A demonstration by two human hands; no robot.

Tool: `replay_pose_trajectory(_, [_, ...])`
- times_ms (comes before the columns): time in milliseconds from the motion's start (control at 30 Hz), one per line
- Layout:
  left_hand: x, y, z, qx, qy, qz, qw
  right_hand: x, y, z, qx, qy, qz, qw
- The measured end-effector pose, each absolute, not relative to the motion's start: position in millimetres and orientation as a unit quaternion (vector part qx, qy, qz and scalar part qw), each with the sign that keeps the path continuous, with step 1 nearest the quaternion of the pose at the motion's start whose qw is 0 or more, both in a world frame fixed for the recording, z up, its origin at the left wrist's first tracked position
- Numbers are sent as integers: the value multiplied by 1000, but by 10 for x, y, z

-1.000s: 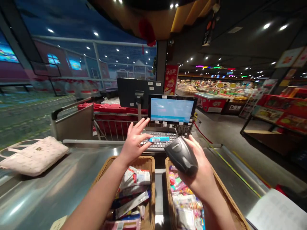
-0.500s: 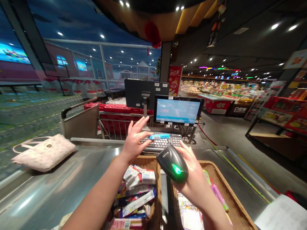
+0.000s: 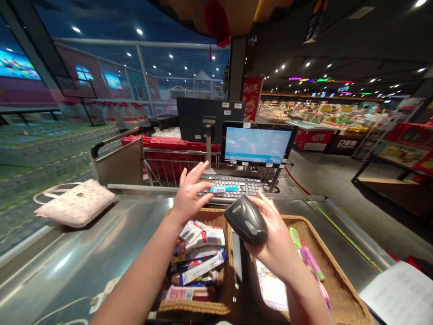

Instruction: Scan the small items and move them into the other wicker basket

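Note:
My left hand (image 3: pixel 191 192) pinches one end of a small blue stick-shaped pack (image 3: pixel 223 189) with a barcode label between thumb and finger, its other fingers stretched out. Wrapped around a black barcode scanner (image 3: pixel 246 220) is my right hand (image 3: pixel 272 230); the scanner's head points up and left, towards the blue pack but apart from it. Beneath my left forearm stands a wicker basket (image 3: pixel 231 271) filled with packaged goods, among them a long white-and-blue pack (image 3: pixel 202 269). A second wicker basket (image 3: pixel 338 275) under my right arm holds colourful items, partly hidden by that arm.
Behind my hands lie a keyboard (image 3: pixel 250 185) and a lit screen (image 3: pixel 257 143); a dark monitor (image 3: pixel 192 119) is left of it. A pale handbag (image 3: pixel 79 205) rests on the metal counter (image 3: pixel 135 230). White paper (image 3: pixel 401 293) lies at the right, a cable (image 3: pixel 64 309) at lower left.
The green light on the scanner is no longer lit. The camera view has shifted slightly, while both hands keep nearly the same pose and hold.

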State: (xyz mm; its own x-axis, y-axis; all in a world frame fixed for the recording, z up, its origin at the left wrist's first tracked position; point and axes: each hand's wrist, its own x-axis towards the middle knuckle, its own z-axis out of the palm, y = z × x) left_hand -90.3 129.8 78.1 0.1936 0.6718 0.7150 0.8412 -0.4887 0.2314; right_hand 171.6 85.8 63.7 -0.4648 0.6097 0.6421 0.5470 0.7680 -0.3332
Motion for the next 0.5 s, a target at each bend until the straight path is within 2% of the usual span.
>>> replay_pose_trajectory(500, [-1132,933,195,-736,-566,-371,22,1569,854,414,-333,-861,113,367])
